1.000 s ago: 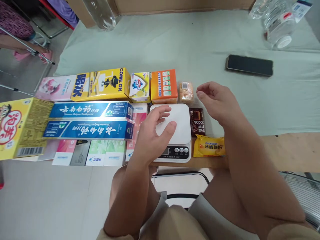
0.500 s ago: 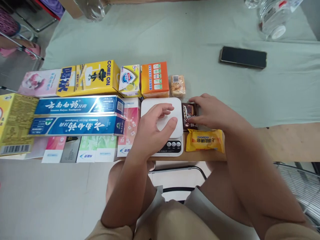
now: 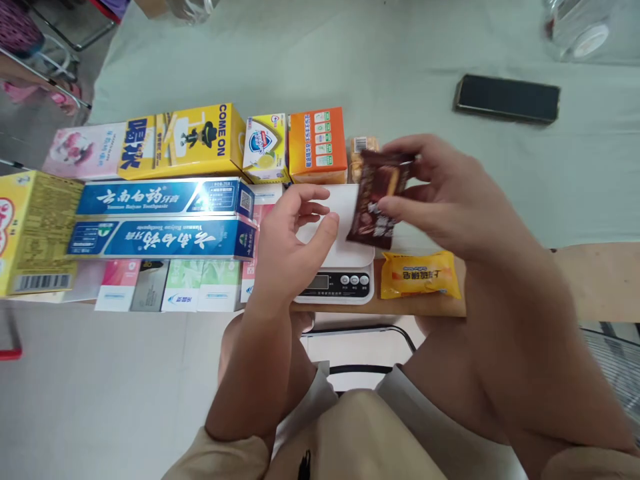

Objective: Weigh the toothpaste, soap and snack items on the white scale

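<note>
Between the thumb and fingers of my right hand is a small dark brown snack packet, tilted and lifted above the right side of a white kitchen scale. My left hand hovers over the scale's left part, fingers curved and apart, holding nothing. The scale's display and buttons face me along its near edge. To the right of the scale lies a yellow-wrapped soap bar. Behind the packet, a small orange-tinted packet is partly covered.
Boxes crowd the left: blue toothpaste boxes, a yellow carton, a yellow-white soap box, an orange box and several upright cartons. A black phone lies at the back right, near a clear plastic bottle.
My right hand has picked the brown packet up from beside the scale and brought it up and leftward over the scale. My left hand stays over the scale. The view has shifted slightly.
</note>
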`<state>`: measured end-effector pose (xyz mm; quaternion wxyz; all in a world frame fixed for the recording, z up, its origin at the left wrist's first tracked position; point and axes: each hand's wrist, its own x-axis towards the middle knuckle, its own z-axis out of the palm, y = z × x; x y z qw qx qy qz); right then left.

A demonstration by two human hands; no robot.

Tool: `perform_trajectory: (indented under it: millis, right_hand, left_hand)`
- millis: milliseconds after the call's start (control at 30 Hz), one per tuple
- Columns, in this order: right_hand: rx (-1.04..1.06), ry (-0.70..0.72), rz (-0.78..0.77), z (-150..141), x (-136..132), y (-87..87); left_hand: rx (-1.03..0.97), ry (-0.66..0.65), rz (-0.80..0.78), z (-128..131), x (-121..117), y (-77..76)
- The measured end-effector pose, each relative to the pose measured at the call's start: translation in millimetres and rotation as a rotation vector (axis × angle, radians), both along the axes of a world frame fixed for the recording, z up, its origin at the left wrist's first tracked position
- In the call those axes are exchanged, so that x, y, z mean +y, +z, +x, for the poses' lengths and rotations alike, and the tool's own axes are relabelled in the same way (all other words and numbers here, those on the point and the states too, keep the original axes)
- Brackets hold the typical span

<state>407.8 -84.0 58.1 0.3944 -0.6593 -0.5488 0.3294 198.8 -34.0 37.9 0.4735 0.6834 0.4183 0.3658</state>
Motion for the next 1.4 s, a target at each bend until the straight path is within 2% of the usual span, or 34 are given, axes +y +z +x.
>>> perform_trajectory:
  millis: [100,233,367,467,633,767,933,1067,1200,1300,1400]
  right_hand:
    - [-0.037,0.127,-0.054,-27,8,-2.5]
    - [-0.172,0.112,-0.107,-43,14,-8.6]
    - [-0.388,0.146,-0.089,-39,15,-4.7]
    - [-0.470,0.157,-0.070,-31,12,0.6]
    - [-0.575,0.357,-0.131,-31,4,-4.9]
    - [-0.676,0.423,-0.155,-39,3,-13.3]
    - [-0.655,0.426,-0.113,-41,3,-12.2]
    - [-0.653,0.389,-0.061,-30,2,-8.5]
    - [-0.596,0.293,-0.015,-5,3,-2.8]
    - [-0.569,0.115,0.017,14,8,-4.2]
    - [-0.554,-0.095,-0.018,27,16,-12.8]
  left_hand:
    - [0.040,0.037,-0.024,-3,2,-2.1]
    - [0.185,0.043,0.015,-9,5,-6.3]
    - [0.287,0.060,0.050,-17,8,-6.9]
    - [0.316,0.054,0.095,-19,8,-6.7]
    - [0.458,0.008,0.269,-19,7,-9.9]
    - [0.484,-0.041,0.254,-16,7,-13.4]
    - [0.472,-0.052,0.241,-17,7,-11.4]
    - [0.456,-0.029,0.244,-17,5,-7.1]
    - [0.434,-0.028,0.251,-17,4,-5.3]
    - [0.423,-0.024,0.242,-18,4,-5.4]
    - [0.391,-0.021,0.249,-18,6,-5.2]
